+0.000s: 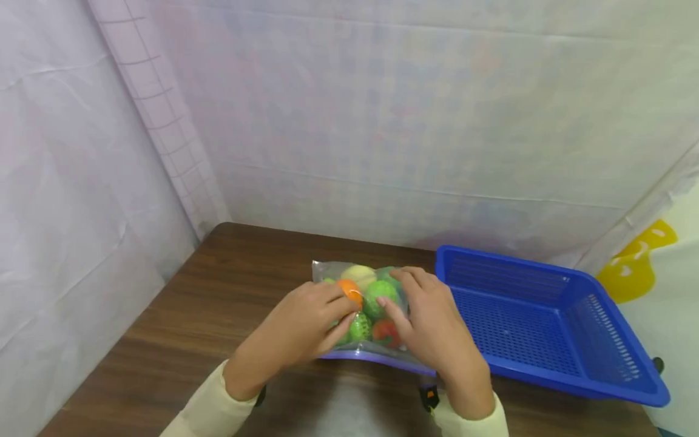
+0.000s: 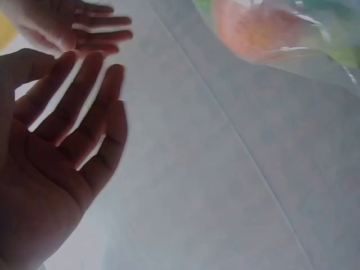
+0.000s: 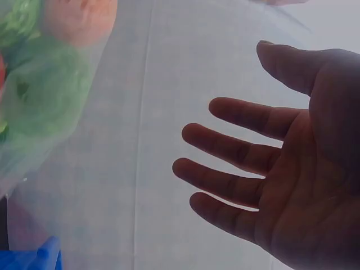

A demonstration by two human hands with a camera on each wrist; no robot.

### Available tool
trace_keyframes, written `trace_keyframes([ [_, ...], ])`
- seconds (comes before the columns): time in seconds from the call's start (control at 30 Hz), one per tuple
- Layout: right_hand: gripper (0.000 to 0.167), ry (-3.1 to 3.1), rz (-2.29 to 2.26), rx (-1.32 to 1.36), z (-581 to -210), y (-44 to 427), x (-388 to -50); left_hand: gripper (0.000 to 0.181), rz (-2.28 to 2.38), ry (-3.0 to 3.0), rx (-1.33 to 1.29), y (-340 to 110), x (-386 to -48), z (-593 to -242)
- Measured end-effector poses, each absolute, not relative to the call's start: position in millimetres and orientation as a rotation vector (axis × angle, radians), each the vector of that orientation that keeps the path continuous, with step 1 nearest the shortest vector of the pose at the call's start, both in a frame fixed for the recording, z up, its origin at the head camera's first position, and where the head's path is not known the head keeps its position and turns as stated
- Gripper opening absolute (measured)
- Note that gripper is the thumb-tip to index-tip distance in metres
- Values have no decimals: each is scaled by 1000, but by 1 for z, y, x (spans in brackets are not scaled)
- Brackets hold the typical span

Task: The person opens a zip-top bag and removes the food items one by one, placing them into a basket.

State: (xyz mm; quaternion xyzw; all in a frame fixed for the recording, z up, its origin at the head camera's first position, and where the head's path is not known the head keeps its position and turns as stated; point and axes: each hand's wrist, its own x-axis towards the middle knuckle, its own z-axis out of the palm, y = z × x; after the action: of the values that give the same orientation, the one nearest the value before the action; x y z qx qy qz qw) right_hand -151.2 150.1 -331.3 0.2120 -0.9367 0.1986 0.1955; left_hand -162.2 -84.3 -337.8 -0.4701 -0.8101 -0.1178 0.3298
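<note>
A clear zip bag (image 1: 357,347) with a purple strip along its near edge lies on the table, with colourful toy-like fruit or vegetables inside. Among them are an orange piece (image 1: 349,291), a yellow piece (image 1: 359,274) and green pieces (image 1: 380,297). Over the bag's left side is my left hand (image 1: 303,321), fingers loosely bent. My right hand (image 1: 434,321) hovers at the right side, thumb and fingers spread. In the wrist views, the left hand (image 2: 67,135) and right hand (image 3: 270,163) hold nothing, apart from the bag. Contact in the head view is unclear.
To the right stands a blue plastic basket (image 1: 546,385) with a perforated base, close beside the bag. The dark wooden table (image 1: 218,303) meets pale cloth walls (image 1: 409,121) at the back and left. A yellow shape (image 1: 630,276) shows on the right wall.
</note>
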Motion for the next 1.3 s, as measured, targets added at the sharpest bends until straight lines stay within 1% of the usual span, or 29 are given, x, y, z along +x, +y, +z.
trace_keyframes([
  [0.2, 41, -2499, 485, 720, -330, 139, -146, 16, -282, -2044, -1285, -99, -153, -349],
  [0.43, 31, -2500, 434, 800, -335, 121, -142, 29, -257, -1990, -1274, -115, -153, -369],
  [0.53, 29, -2537, 407, 808, -337, 114, -140, 39, -253, -2039, -1260, -122, -153, -379],
  [0.73, 25, -2563, 406, 838, -341, 102, -138, 68, -192, -2249, -1185, -134, -154, -402],
  [0.8, 24, -2548, 397, 852, -343, 100, -138, 73, -164, -2292, -1152, -137, -154, -408],
  [0.93, 22, -2534, 385, 867, -346, 95, -138, 70, -134, -2303, -1102, -141, -157, -417],
  [1.17, 24, -2560, 359, 878, -350, 91, -139, 47, -114, -2239, -1070, -146, -162, -428],
  [1.3, 26, -2563, 354, 882, -352, 90, -139, 40, -110, -2250, -1076, -148, -162, -426],
])
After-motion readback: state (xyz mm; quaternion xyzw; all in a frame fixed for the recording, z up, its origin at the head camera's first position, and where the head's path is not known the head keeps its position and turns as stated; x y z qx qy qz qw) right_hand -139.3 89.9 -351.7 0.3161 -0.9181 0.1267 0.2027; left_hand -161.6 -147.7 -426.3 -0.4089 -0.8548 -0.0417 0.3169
